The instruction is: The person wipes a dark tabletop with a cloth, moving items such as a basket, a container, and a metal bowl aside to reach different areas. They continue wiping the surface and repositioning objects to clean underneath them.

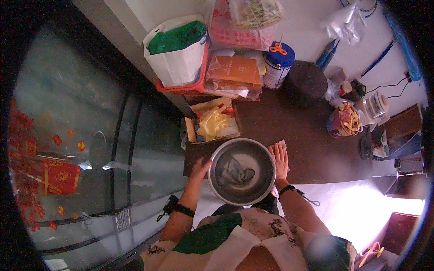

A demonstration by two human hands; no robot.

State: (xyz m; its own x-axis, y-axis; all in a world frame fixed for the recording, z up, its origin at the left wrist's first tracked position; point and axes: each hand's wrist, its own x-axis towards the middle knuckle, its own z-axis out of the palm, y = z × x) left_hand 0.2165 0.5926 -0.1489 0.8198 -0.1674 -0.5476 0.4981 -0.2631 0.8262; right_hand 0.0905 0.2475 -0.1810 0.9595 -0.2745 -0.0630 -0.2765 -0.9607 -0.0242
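A round metal basin (262, 189) is at the table's front edge, close to my body. A crumpled grey cloth (237, 171) lies inside it, in what looks like shallow water. My left hand (202, 169) holds the basin's left rim, the thumb at the edge and the other fingers partly hidden. To the right of the basin, my right hand (280, 159) lies flat on a light folded cloth (284, 145), pressing it on the dark brown table (305, 149).
An open cardboard box (237, 130) with yellow rubber gloves stands behind the basin. Farther back are a red basket (181, 88), orange packages (234, 71) and a blue-lidded tub (278, 67). A snack-filled bucket (344, 120) stands at the right. Glass panels (71, 118) border the left side.
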